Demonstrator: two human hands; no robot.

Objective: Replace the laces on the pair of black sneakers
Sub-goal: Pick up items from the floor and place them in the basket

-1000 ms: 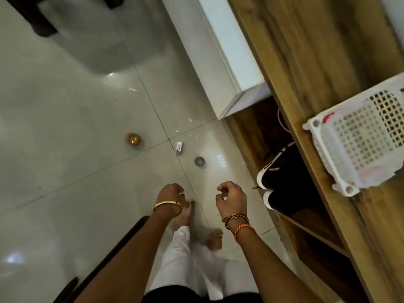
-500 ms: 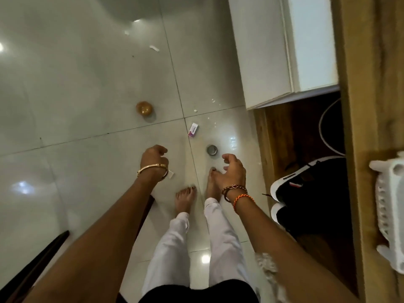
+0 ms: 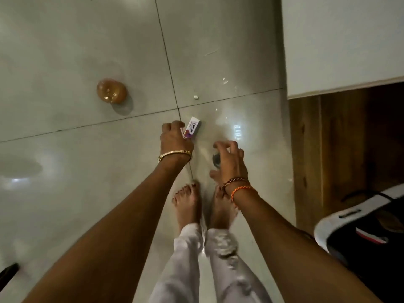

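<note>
The black sneakers [image 3: 369,235] with white soles lie on the low wooden shelf [image 3: 306,162] at the right edge, only partly in frame. No laces can be made out. My left hand [image 3: 175,139] hangs over the floor with fingers loosely curled, its fingertips overlapping the corner of a small white and purple box [image 3: 193,127]. Whether it touches the box is unclear. My right hand [image 3: 230,161] is spread, fingers relaxed, above a small round metal cap [image 3: 216,160] on the tiles. Neither hand is near the sneakers.
My bare feet [image 3: 188,204] stand on glossy grey tiles below my hands. A brownish round object [image 3: 111,91] lies on the floor at the left. A white cabinet [image 3: 341,40] stands above the wooden shelf at the upper right. A dark object [image 3: 7,272] pokes in at the lower left.
The view has dropped closer to the floor. Both hands have reached down and forward, the left to the small box, the right over the metal cap. The white basket has left the frame.
</note>
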